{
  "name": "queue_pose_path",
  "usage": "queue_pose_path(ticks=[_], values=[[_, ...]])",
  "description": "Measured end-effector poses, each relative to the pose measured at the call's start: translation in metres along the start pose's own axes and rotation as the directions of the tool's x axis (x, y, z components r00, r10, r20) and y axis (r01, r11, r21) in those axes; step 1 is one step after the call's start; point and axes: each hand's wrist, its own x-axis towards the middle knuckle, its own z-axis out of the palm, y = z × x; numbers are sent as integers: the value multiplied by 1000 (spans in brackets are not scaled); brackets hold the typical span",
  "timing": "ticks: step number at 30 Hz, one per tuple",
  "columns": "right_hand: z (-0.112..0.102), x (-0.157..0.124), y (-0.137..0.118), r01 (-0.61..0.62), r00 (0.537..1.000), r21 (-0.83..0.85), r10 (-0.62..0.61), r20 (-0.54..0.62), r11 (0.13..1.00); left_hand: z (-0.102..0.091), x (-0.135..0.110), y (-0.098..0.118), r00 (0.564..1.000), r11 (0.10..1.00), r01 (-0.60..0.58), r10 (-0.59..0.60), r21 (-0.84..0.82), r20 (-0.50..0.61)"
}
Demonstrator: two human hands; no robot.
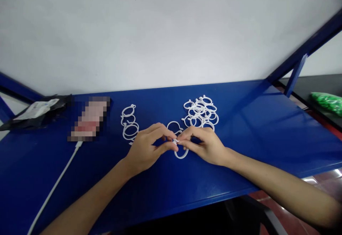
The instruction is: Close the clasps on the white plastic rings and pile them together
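Observation:
Between my two hands, over the middle of the blue table [160,192], is a white curtain ring [181,156]. My left hand [149,142] pinches it from the left with thumb and fingertips. From the right, my right hand [207,144] pinches the same ring near its small eyelet; the fingertips of both hands nearly meet and hide part of it. Just beyond my fingers lies another white ring [173,122], partly covered. A heap of white rings [200,110] sits behind my right hand. Several more rings [130,130] form a column left of my left hand.
At the left lies a pixelated phone-like object [89,119] with a white cable [56,185] running toward the front. A black plastic package [40,112] is at the far left. Blue metal frame bars [296,73] rise at the right, with a green bag [327,101] beyond. Behind stands a white wall [160,32].

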Motion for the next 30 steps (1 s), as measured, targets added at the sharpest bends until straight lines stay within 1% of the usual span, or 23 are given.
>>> queue_pose_path(ticks=[4,8,11,16,19,21,24,28,30], values=[[0,-2,0,70,996,34,-72,61,997,4,0,-1,998,999,-25,27,35,-54],[0,-5,2,122,989,-4,-121,81,993,8,-2,1,997,995,-65,67,71,-35],[-1,-7,2,165,979,-39,-159,124,986,10,-4,1,996,992,-89,91,94,-18],[-6,-7,-1,238,958,-64,-224,178,969,12,-6,3,991,988,-131,134,81,-20],[-6,-7,-1,275,950,-129,-249,187,953,14,-7,4,991,987,-132,134,87,-23],[-5,-7,1,293,951,-200,-264,160,935,16,-7,3,992,985,-121,125,121,-24],[-4,-5,3,285,958,-263,-267,104,922,17,-7,1,993,978,-113,118,173,-17],[-6,-4,4,183,983,-250,-177,46,951,16,-7,-1,994,974,-113,112,194,20],[-11,-3,6,163,987,-260,-158,41,952,17,-8,-2,993,973,-118,112,197,40]])
